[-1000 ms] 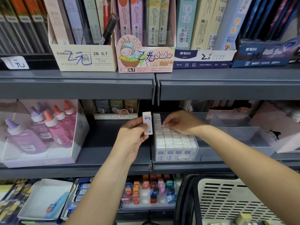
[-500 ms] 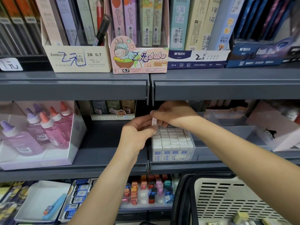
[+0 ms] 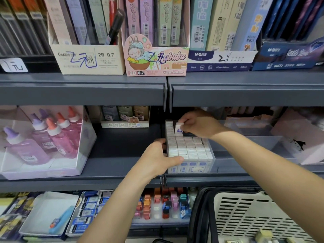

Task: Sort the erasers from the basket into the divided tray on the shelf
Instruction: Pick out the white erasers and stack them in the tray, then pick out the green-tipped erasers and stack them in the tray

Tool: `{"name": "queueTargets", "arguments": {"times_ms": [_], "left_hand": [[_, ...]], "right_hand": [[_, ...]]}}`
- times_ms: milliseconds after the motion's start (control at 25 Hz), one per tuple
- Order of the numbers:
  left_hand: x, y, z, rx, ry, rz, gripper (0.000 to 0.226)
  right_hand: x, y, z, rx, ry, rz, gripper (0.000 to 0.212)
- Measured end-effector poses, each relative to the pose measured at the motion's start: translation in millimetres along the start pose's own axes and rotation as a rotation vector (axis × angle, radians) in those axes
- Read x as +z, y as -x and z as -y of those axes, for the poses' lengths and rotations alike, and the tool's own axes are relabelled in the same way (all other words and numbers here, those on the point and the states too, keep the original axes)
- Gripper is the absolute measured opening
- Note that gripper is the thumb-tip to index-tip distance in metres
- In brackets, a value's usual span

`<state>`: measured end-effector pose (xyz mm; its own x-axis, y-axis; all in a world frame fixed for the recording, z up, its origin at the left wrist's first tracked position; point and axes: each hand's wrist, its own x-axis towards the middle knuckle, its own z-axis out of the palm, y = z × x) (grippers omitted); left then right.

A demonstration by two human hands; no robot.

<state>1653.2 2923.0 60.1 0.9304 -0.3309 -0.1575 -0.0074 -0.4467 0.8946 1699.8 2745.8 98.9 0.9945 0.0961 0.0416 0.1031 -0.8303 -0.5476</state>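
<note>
Shelf tray (image 3: pixel 215 166), right hand (image 3: pixel 199 125) pinching eraser (image 3: pixel 178 129)

Your right hand (image 3: pixel 198 125) covers the upper end of the eraser (image 3: pixel 178 130) it pinches, and the tray (image 3: pixel 213 155) cells behind that grip are hidden. Well below the grip, the basket (image 3: pixel 245 216) runs off the picture's edge, its contents blurred.

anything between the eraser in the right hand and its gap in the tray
Nothing visible does. The right hand pinches the small white eraser with a blue sleeve at the dark gap behind the packed rows in the clear plastic tray. The hand itself hides part of that gap.
</note>
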Motion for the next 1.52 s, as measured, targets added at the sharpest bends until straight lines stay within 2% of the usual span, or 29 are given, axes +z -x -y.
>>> {"name": "queueTargets", "arguments": {"times_ms": [120, 400, 680, 880, 960, 1040, 1080, 1160, 1240, 1360, 1440, 1520], "left_hand": [[2, -1, -1, 0.004, -0.042, -0.026, 0.079], [5, 5, -6, -0.018, -0.052, -0.042, 0.075], [10, 11, -5, -0.037, -0.087, -0.100, 0.069], [13, 17, -22, -0.063, -0.278, -0.137, 0.074], [19, 31, -30, 0.025, -0.415, -0.236, 0.067], [32, 51, -37, 0.226, -0.454, -0.308, 0.054], [43, 63, -41, 0.312, -0.394, -0.293, 0.043], [72, 85, -50, 0.357, -0.192, -0.121, 0.017], [115, 101, -54, 0.333, -0.106, 0.090, 0.013], [176, 107, -53, 0.268, -0.291, 0.329, 0.007], [209, 101, -52, 0.225, -0.409, 0.393, 0.017], [237, 89, -51, 0.165, -0.461, 0.439, 0.019]], "right_hand": [[15, 2, -6, -0.031, 0.129, 0.074, 0.015], [13, 5, -12, -0.072, 0.080, 0.162, 0.025], [13, 7, -16, -0.071, 0.009, 0.168, 0.026], [-3, 35, -16, -0.063, -0.182, 0.076, 0.028], [-17, 71, -24, -0.122, -0.151, 0.004, 0.028], [-34, 125, -39, -0.176, -0.127, -0.091, 0.024], [-42, 155, -49, -0.172, -0.150, -0.119, 0.022], [-51, 212, -76, -0.100, -0.208, -0.130, 0.020], [-53, 261, -110, 0.008, -0.186, -0.075, 0.019], [-39, 310, -166, 0.156, -0.061, 0.169, 0.013], [-25, 325, -202, 0.236, 0.027, 0.349, 0.013], [-9, 329, -223, 0.268, 0.120, 0.470, 0.019]]}}
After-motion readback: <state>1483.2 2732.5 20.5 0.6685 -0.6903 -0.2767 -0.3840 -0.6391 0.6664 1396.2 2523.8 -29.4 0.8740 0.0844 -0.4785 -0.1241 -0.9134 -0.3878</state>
